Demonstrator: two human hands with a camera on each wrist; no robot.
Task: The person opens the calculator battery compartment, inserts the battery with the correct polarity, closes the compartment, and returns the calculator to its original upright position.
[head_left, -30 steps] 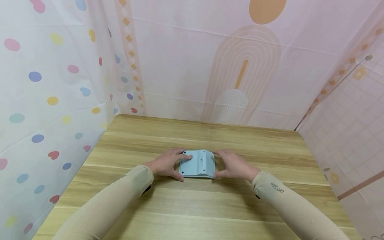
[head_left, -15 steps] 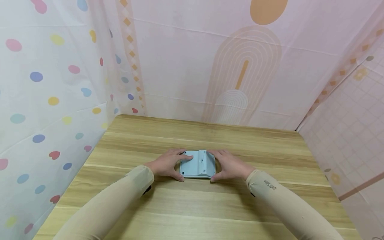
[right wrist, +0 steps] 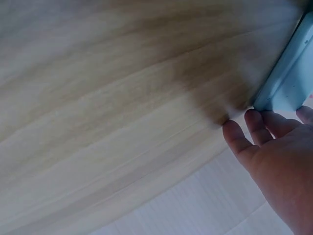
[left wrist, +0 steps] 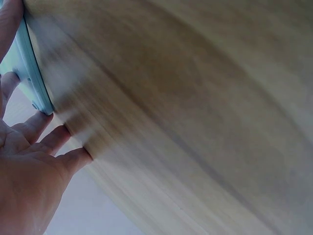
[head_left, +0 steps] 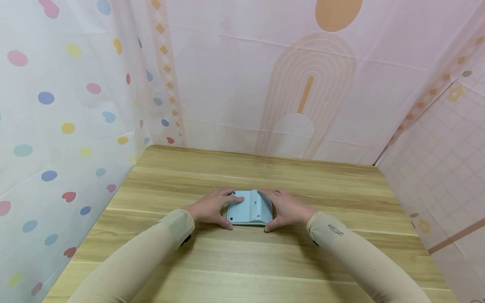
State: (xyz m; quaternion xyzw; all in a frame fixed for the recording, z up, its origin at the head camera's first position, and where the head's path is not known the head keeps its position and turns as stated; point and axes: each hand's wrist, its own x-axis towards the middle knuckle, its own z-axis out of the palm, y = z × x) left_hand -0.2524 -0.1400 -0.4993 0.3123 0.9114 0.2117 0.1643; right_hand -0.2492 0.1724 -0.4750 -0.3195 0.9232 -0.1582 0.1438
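Observation:
A light blue calculator (head_left: 242, 209) lies face down on the wooden table, its underside showing small screws, dark round feet and a raised ridge with a battery cover. My left hand (head_left: 210, 206) grips its left end, with the thumb at the near edge, one finger laid over the back and the others by the far edge. At the right end, my right hand (head_left: 289, 207) spans the calculator, thumb at the near corner and fingers at the far corner. Both wrist views show fingertips right at the table beside the calculator's edge (left wrist: 35, 73).
The wooden table (head_left: 235, 261) spreads around the hands on all sides. Patterned curtains hang behind it (head_left: 227, 84), on the left with coloured dots (head_left: 83, 126), and on the right with a grid print (head_left: 447, 139). Beige sleeves cover both forearms.
My right hand has slid left onto the calculator's right end, its fingers now farther over the far corner and its thumb at the near corner. Left hand and calculator have stayed nearly still.

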